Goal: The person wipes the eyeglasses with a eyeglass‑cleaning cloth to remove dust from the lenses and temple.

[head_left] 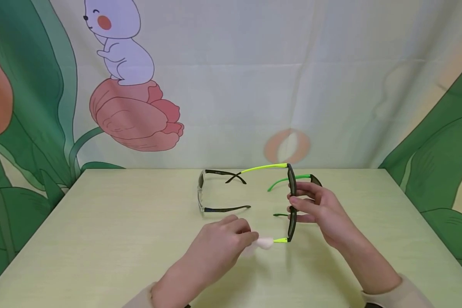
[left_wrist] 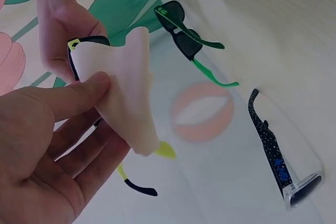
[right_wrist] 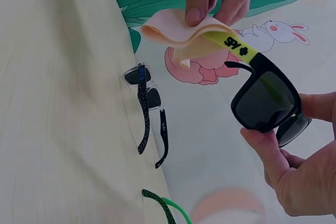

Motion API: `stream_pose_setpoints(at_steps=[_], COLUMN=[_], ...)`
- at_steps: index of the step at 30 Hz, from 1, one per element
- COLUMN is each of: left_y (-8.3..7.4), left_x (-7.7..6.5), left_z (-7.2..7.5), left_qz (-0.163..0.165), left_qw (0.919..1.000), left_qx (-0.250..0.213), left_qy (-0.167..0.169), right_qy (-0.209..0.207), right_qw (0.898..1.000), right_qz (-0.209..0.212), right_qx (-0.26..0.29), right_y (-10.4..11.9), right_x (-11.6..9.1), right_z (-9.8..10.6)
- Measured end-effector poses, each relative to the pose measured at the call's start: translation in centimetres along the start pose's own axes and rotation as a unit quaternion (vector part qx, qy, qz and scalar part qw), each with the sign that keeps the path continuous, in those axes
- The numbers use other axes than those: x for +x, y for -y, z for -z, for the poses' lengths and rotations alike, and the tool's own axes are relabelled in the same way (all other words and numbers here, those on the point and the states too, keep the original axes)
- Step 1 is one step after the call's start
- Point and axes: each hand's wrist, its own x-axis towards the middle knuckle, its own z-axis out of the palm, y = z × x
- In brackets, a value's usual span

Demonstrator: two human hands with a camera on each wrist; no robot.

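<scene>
My right hand (head_left: 323, 209) holds a pair of black sunglasses (right_wrist: 265, 100) at the bridge between the lenses. Their temples are bright yellow, with black tips, and both are unfolded. Around one temple, the nearer one in the head view, a pale pink cloth (left_wrist: 123, 72) is wrapped. My left hand (head_left: 223, 241) pinches this cloth against the temple between thumb and fingers. In the right wrist view, black lettering shows on the yellow temple beside the cloth (right_wrist: 176, 27). The sunglasses are raised above the table.
Sunglasses with a clear frame and dark temples (head_left: 223, 210) lie unfolded on the light table (head_left: 119, 239). Behind my right hand lies another pair with green temples (head_left: 302, 176), partly hidden. A printed curtain (head_left: 231, 85) hangs along the table's back edge.
</scene>
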Motion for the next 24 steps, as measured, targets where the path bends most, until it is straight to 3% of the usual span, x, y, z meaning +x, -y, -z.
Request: stream_pose_setpoints(at_steps=[11,24], left_y=[-0.8,-1.0], left_x=[1.0,1.3], left_z=[-0.1,-0.6], left_qz=[-0.001,-0.01], left_qw=[0.9997,0.9999], left_qx=[0.019,-0.001], left_qy=[0.012,0.003], right_qy=[-0.018,-0.021], right_qw=[1.0,0.999], right_qz=[-0.01,-0.018], right_qx=[0.022,0.026], right_y=[0.2,-0.2], right_x=[0.4,0.5], right_z=[-1.5,-1.9])
